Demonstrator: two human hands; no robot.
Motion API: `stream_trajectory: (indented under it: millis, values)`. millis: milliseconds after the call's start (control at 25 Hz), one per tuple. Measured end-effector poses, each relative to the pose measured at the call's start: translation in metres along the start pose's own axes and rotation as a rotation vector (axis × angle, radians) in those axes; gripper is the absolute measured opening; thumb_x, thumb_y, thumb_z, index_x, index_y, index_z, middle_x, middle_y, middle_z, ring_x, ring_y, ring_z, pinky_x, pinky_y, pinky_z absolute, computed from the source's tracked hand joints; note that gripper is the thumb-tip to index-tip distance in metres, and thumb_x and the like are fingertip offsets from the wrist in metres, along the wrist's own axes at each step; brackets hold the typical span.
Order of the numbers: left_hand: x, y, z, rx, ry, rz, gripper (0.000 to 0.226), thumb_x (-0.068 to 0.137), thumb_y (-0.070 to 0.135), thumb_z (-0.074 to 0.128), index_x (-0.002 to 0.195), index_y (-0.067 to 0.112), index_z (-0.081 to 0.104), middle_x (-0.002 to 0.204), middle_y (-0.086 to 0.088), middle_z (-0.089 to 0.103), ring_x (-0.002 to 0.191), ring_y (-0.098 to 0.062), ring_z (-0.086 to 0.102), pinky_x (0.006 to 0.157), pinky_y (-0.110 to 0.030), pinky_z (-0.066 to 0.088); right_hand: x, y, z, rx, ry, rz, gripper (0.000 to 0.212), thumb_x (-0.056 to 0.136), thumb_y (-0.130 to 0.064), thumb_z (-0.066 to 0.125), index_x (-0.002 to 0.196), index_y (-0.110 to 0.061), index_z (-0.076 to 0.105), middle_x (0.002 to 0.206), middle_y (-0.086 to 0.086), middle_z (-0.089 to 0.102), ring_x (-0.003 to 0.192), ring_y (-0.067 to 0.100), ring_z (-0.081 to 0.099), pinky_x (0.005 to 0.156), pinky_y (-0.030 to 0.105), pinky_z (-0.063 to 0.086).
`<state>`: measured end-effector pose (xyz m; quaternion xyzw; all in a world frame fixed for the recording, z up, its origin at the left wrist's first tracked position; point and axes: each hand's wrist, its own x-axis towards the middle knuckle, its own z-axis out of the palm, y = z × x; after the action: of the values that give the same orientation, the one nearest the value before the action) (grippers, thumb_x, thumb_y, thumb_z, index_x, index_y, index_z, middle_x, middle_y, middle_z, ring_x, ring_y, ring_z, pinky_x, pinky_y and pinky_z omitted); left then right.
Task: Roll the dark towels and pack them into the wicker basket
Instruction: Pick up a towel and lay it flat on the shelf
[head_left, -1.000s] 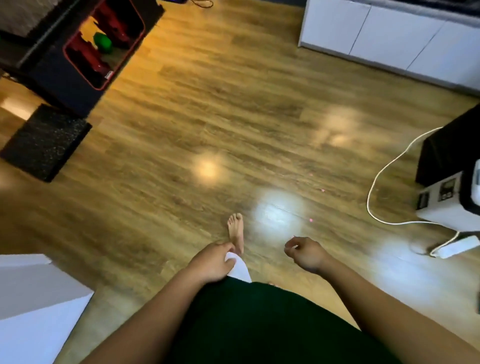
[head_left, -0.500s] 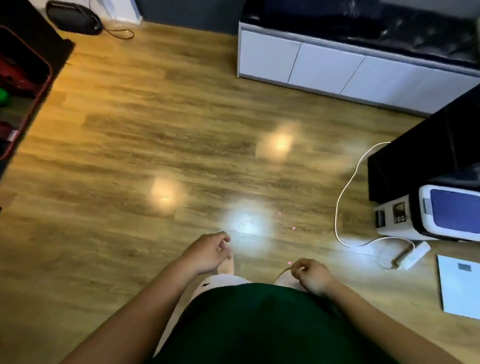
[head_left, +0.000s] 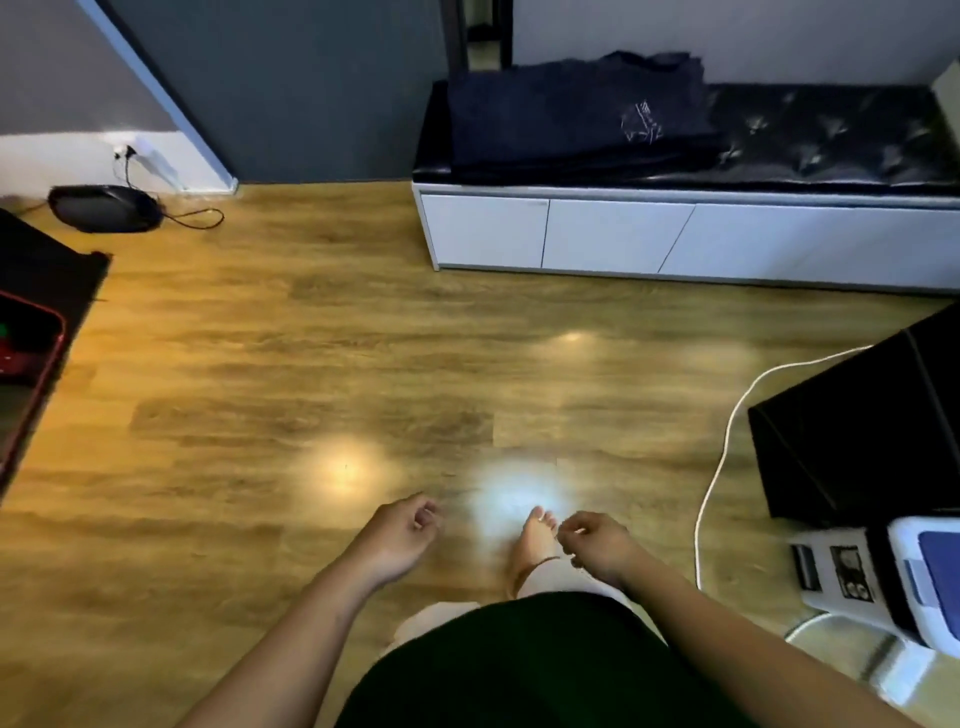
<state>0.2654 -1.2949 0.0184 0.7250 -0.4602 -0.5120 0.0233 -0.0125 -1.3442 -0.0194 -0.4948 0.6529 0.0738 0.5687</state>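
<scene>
- Step, as judged: the approach. No towel is in hand, none looks rolled, and the basket is out of view.
- Towels lie stacked at 1 o'clock on the bench, well apart from both hands.
- Next move calls for reaching the bench and lifting the top towel.
- Left hand and right hand, at 6 o'clock, have fingers loosely curled. They hold nothing and touch nothing.

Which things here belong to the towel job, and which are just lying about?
Job: dark towels stacked on the bench; left hand and right hand, both empty. No wicker basket in view.
Lying about: white cable, black box, white appliance, black round device.
</scene>
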Motion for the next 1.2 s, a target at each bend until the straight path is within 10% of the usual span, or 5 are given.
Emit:
stream_trajectory:
  millis: [360,560,800,1040,1200]
  values:
    - [0.167,0.174,-0.081,-0.063,0.057,0.043,0.013,0.097,0.017,0.056,0.099,0.029,0.061,0.092,0.013,0.064,0.080,-0.001,0.058,0.065,-0.008,0.040,0.135,-0.127,-0.196,0.212,-0.004,0.027,0.012,0.099,-0.024,0.057,0.091,-0.019,0.065,0.098,0.012,0.069,0.076,0.022,0.062,0.053,0.022,0.038]
    - [0.305,0.259,-0.135,-0.169,0.033,0.039,0.017,0.096,0.024,0.060,0.083,0.034,0.063,0.096,0.001,0.071,0.091,-0.021,0.068,0.082,-0.031,0.049,0.217,-0.185,-0.288,0.358,0.076,0.142,0.014,0.101,-0.021,0.055,0.108,-0.013,0.064,0.100,0.010,0.065,0.079,0.022,0.059,0.059,0.026,0.037]
    - [0.500,0.383,-0.221,-0.496,-0.015,-0.122,0.012,0.103,0.018,0.050,0.106,0.012,0.060,0.093,-0.009,0.067,0.068,-0.014,0.061,0.053,-0.020,0.045,0.331,-0.267,-0.411,0.531,0.122,0.249,0.010,0.102,-0.017,0.051,0.100,-0.019,0.060,0.100,0.008,0.064,0.075,0.018,0.058,0.063,0.027,0.039]
    - [0.660,0.419,-0.276,-0.944,0.101,-0.405,0.018,0.104,0.026,0.048,0.108,0.012,0.060,0.102,-0.006,0.065,0.094,-0.019,0.067,0.089,-0.037,0.056,0.488,-0.313,-0.522,0.774,0.163,0.261,0.019,0.102,-0.020,0.048,0.117,-0.015,0.059,0.109,0.004,0.068,0.090,0.019,0.069,0.075,0.034,0.057]
    - [0.727,0.406,-0.297,-1.155,0.295,-0.564,0.034,0.100,0.031,0.057,0.126,0.010,0.052,0.112,-0.007,0.060,0.096,-0.020,0.066,0.072,-0.032,0.060,0.583,-0.334,-0.583,0.997,0.213,0.317,0.014,0.103,-0.030,0.051,0.107,-0.020,0.059,0.099,-0.001,0.066,0.103,0.017,0.066,0.079,0.035,0.058]
